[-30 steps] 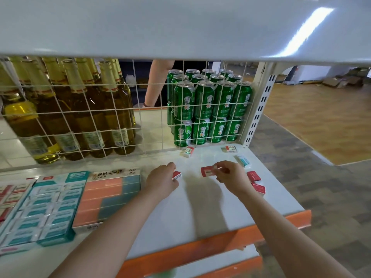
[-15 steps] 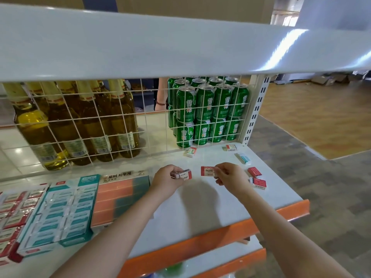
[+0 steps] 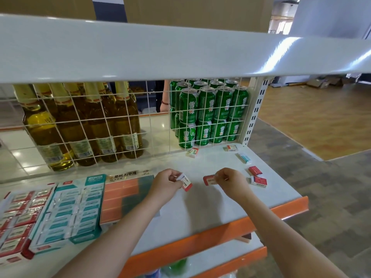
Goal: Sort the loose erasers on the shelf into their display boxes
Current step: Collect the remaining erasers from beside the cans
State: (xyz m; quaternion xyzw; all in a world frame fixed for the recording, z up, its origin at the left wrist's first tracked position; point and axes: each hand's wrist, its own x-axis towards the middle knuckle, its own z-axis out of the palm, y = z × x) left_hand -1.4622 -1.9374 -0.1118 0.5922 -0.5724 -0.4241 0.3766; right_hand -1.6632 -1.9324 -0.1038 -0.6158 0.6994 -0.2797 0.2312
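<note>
Left hand (image 3: 166,182) and right hand (image 3: 230,180) each pinch 1 red-sleeved eraser; carry both left to the red display box (image 3: 18,221), label up.

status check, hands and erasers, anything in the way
Left hand grips red eraser; right hand pinches another red eraser. Five loose erasers on shelf. Path to boxes unobstructed.

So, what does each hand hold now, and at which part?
The left hand pinches a red-and-white eraser at its upper white end. The right hand pinches another red eraser at its right end.
</note>
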